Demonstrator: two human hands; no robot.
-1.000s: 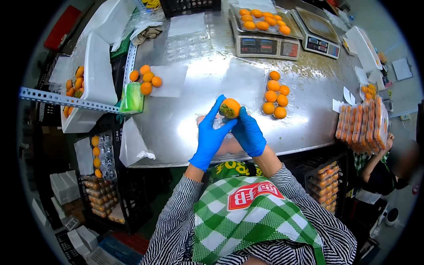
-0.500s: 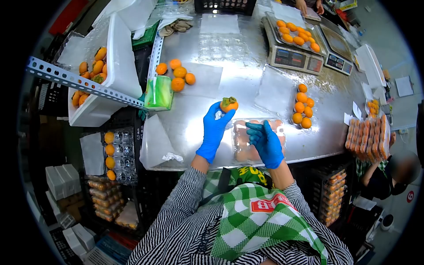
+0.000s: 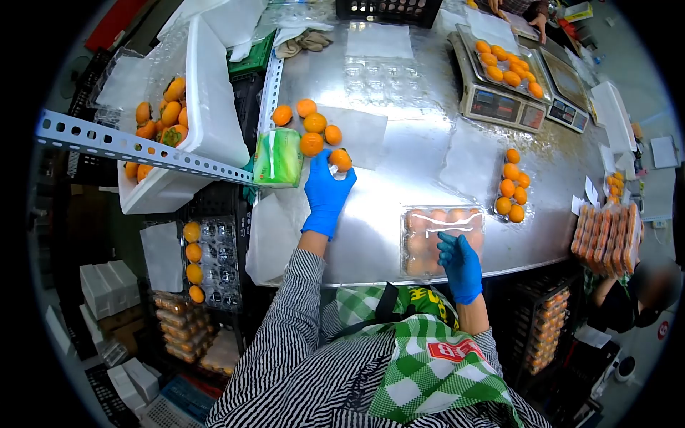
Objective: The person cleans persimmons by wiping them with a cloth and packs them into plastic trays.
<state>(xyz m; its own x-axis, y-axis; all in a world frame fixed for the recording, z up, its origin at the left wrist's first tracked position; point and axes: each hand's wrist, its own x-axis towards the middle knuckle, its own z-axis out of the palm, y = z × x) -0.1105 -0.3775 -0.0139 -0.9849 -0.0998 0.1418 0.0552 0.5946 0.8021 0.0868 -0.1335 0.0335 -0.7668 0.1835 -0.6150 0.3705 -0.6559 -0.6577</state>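
My left hand [image 3: 327, 196], in a blue glove, has its fingers and thumb round a persimmon [image 3: 341, 160] low over the steel table. A bit of white tissue [image 3: 333, 170] shows between the fingers. Just beyond lie several orange persimmons [image 3: 312, 144] in a loose cluster on a pale sheet. My right hand [image 3: 461, 268], gloved too, is held half-curled with fingers apart and nothing in it. It hovers at the right edge of a clear plastic pack [image 3: 415, 244] of persimmons near the table's front edge.
Left of the cluster stands a green packet [image 3: 279, 158], next to a perforated metal rail [image 3: 143, 146] and a foam box [image 3: 214, 93] of persimmons. A row of persimmons [image 3: 511, 171] lies at right, below scales [image 3: 499, 100]. A person carries stacked packs [image 3: 605, 237] at far right.
My left hand has moved left with the persimmon, from above the table down beside the cluster, and turned its leafy top out of sight. My right hand has drawn back slightly; the view has shifted.
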